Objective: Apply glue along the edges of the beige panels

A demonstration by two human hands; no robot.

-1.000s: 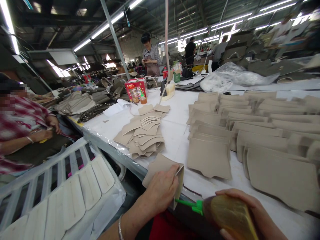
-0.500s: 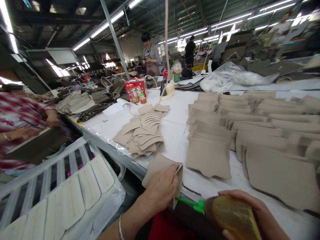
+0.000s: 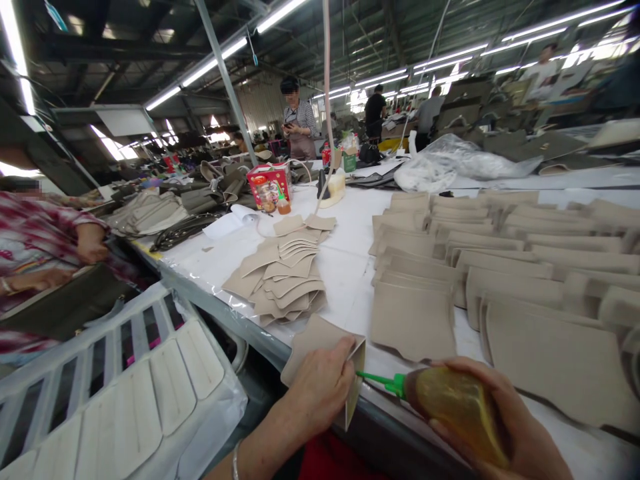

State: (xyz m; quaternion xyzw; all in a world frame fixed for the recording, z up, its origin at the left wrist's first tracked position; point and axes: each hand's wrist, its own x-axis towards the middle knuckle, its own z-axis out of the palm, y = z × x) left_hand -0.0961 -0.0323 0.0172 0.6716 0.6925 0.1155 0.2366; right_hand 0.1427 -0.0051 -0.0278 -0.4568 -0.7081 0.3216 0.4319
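Note:
My left hand (image 3: 324,381) is closed on a folded beige leather-like piece (image 3: 314,339) at the table's front edge, with a finger lying along its fold. Wrapped around an amber glue bottle (image 3: 453,407), my right hand (image 3: 520,427) tilts it sideways. The bottle's green nozzle (image 3: 373,377) points left, its tip at the edge of the folded piece; whether it touches cannot be made out. Just beyond my left hand lies a loose pile of beige pieces (image 3: 287,273). Rows of folded beige pieces (image 3: 413,317) stand to the right.
At lower left, a white slatted rack (image 3: 100,353) carries several pale flat pieces (image 3: 133,400). A person in a checked red shirt (image 3: 55,227) works beyond it. Farther back on the white table (image 3: 350,227) are a red box (image 3: 267,183), a small glue bottle (image 3: 283,202) and clear plastic wrap (image 3: 450,163).
The bottle's nozzle has moved up along the edge of the folded piece, and my right hand has risen slightly with it. My left hand keeps its hold. The view has shifted a little.

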